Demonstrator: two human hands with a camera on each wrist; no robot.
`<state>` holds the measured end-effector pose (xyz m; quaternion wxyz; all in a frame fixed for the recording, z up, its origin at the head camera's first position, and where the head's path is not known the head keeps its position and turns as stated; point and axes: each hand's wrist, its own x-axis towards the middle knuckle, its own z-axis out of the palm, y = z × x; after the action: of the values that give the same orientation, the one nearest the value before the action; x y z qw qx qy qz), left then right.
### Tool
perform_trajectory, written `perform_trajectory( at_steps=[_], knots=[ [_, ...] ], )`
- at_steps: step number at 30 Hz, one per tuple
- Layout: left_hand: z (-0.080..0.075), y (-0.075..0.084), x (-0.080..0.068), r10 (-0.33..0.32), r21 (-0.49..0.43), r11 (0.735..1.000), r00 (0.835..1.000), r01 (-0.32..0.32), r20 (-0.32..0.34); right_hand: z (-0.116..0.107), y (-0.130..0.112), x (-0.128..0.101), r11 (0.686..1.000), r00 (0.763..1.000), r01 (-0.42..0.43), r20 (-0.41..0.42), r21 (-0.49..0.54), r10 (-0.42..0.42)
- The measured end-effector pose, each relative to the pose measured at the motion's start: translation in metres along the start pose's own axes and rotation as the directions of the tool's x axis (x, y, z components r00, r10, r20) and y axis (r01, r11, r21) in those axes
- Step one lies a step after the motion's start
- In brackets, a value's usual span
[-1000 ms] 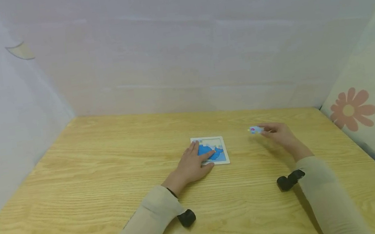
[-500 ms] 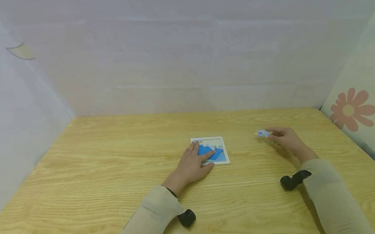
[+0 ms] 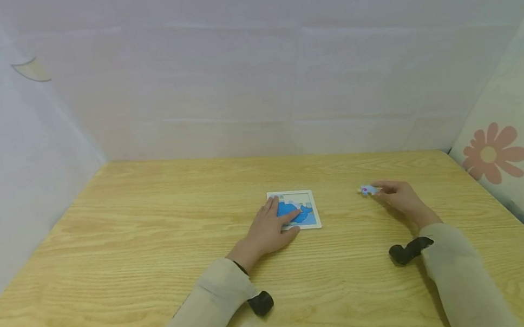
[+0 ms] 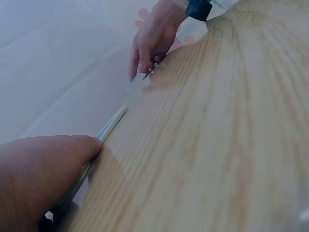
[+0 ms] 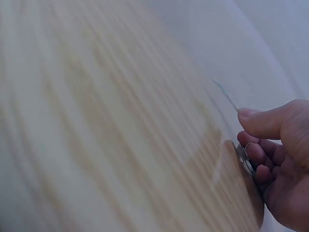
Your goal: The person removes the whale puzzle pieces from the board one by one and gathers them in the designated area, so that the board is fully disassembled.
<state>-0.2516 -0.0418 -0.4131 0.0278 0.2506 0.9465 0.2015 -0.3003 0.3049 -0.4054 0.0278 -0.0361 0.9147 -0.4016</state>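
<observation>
Puzzle piece [image 3: 366,190]: small, flat, pale with a pink mark, pinched at our right hand's [image 3: 400,198] fingertips, low over the table [image 3: 154,242], at about 3 o'clock of the puzzle tray [image 3: 315,209] and well apart from it. We judge it light, thin and stiff, a bit slick on the faces; best taken by the edges, thumb against fingers, as it is now. In the right wrist view the fingers [image 5: 260,157] curl round its thin edge.

Tray: shallow white frame holding a blue whale picture; most of it looks filled, with paler parts along the 12 o'clock edge, detail too small to tell. Our left hand [image 3: 266,232] lies flat on its 9 o'clock side, fingers straight, pressing it down.
</observation>
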Motion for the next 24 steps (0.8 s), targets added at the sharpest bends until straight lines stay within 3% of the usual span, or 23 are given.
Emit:
perform_trajectory(
  at_steps=[11,24],
  knots=[
    [-0.0003,0.0002,-0.0008,-0.003,-0.001,1.0,1.0,0.003,0.01,0.0041,0.0059,0.0071,0.998,0.999,0.034,-0.012,-0.048,-0.035],
    [-0.0008,-0.0002,-0.0004,0.005,0.006,1.0,1.0,-0.005,0.004,0.0033,-0.0002,0.0058,1.0,0.999,-0.023,0.042,-0.003,0.023]
  ],
)
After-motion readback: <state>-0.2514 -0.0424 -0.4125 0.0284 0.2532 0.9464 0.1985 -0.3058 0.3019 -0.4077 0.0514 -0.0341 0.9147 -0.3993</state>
